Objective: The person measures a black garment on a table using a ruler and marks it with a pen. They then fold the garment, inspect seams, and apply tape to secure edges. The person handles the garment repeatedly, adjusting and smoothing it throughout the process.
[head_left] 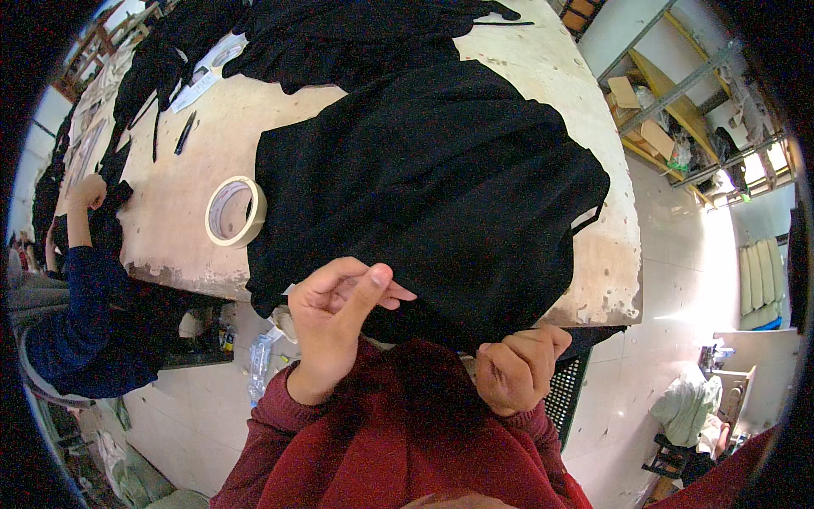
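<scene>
A large piece of black fabric point(424, 195), perhaps a garment, lies spread over the table in front of me, its near edge hanging toward my lap. My left hand point(332, 318) is just above its near left part, thumb pressed toward the curled fingers; whatever may be between them is too small to make out. At the near right edge, my right hand point(523, 366) is closed in a fist around the black fabric. A narrow black strap or loop point(591, 219) sticks out at the fabric's right side. Beside its left edge stands a roll of masking tape point(254, 222).
The worn pale table point(604, 293) ends close to me. More black fabric point(339, 38) is heaped at the far side, near a pen point(186, 133) and papers point(197, 89). A person in a dark blue sleeve point(93, 314) works at the left. Metal shelving point(678, 106) is at the right.
</scene>
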{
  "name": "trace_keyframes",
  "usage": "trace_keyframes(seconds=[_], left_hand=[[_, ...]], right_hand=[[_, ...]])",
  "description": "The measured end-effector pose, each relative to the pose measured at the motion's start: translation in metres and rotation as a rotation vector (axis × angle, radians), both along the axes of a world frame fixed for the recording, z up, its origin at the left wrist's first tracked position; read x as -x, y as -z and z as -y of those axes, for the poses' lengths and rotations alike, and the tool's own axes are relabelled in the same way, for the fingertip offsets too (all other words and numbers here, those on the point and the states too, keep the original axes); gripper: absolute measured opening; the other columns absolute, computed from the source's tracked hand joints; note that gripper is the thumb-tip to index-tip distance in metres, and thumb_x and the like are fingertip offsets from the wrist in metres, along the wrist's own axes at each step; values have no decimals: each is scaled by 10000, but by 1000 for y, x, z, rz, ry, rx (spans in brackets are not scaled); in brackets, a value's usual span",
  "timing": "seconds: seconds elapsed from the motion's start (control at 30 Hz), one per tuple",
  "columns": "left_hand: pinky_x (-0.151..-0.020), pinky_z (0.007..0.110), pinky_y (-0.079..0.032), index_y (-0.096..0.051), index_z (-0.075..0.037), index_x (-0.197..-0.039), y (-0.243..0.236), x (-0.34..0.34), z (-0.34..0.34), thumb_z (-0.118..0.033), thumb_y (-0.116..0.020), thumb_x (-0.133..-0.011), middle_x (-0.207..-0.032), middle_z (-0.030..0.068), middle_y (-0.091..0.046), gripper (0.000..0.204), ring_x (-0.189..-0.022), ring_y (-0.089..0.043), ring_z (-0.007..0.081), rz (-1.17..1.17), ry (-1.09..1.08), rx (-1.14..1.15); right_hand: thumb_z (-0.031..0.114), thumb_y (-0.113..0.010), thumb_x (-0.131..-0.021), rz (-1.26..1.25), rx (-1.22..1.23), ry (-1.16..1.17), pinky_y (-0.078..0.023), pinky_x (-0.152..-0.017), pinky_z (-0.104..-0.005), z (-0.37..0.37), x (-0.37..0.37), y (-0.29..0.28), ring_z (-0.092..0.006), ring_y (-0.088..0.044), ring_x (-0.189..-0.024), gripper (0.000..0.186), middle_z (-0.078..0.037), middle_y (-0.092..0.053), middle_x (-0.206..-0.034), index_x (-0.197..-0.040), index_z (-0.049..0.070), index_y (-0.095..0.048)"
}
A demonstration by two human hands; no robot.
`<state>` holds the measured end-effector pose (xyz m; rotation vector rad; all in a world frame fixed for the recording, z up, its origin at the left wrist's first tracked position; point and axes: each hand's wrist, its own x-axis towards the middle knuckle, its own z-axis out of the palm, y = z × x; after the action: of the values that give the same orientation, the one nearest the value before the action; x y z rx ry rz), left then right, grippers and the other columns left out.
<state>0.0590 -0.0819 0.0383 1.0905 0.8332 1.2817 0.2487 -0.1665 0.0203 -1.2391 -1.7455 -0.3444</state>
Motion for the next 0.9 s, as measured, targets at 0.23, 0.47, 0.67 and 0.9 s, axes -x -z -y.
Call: trace_keyframes(seconds=[0.23, 0.47, 0.67, 0.9], left_hand=[[-650, 260, -557, -645, 25, -891, 2, 11, -9, -111, -621, -938, -770, 110, -685, 146, -704, -692, 181, -11, -121, 2], [-639, 249, -540, -654, 13, -907, 1, 16, -26, -147, -634, -935, -783, 92, -676, 163, -694, -668, 159, 8, -251, 8], [-656, 236, -540, -665, -18, -923, 17, 34, -49, -177, -658, -923, -813, 57, -662, 159, -721, -655, 129, 92, -382, -28], [-480, 205, -446, -655, -36, -744, -14, 45, -57, -335, -615, -949, -619, 44, -616, 365, -503, -581, 104, -540, -257, 306]], right_hand=[[-23, -673, -592, 30, -8, 46, -360, -703, -365, 1, -1, -3, -166, -503, -611, 280, 7, -541, -740, -818, 132, -619], [89, -739, -594, 4, 7, 35, -353, -738, -364, 5, -8, -3, -155, -574, -670, 293, 15, -585, -810, -876, 158, -694], [82, -767, -608, -36, -1, 87, -349, -743, -358, 6, -12, -1, -149, -570, -661, 262, 35, -578, -800, -835, 181, -682], [103, -763, -602, -3, 27, 66, -339, -752, -366, 6, -13, -21, -131, -547, -646, 329, 50, -544, -770, -919, 185, -729]])
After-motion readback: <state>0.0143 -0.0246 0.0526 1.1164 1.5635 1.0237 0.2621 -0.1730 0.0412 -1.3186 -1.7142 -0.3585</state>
